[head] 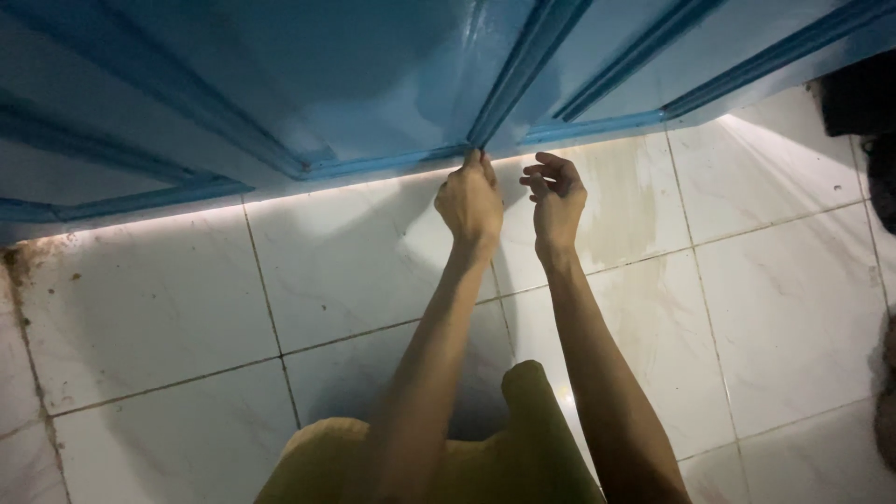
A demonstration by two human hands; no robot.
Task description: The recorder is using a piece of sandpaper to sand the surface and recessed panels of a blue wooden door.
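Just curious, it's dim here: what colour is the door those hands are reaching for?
Blue: the door is glossy blue with raised mouldings, seen in the head view.

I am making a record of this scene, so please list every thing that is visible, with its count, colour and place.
double door: two leaves, blue, across the top; they meet at a seam above the hands
floor tiles: many, white with brownish stains, over the whole floor
strip of light: one, bright, along the floor under the door
dark objects: some, black, at the right edge; kind cannot be told
yellow garment: one, mustard yellow, bottom centre, over the person's legs
left hand: one, fingertips at the bottom of the door seam
right hand: one, fingers curled, beside the left hand, holding nothing
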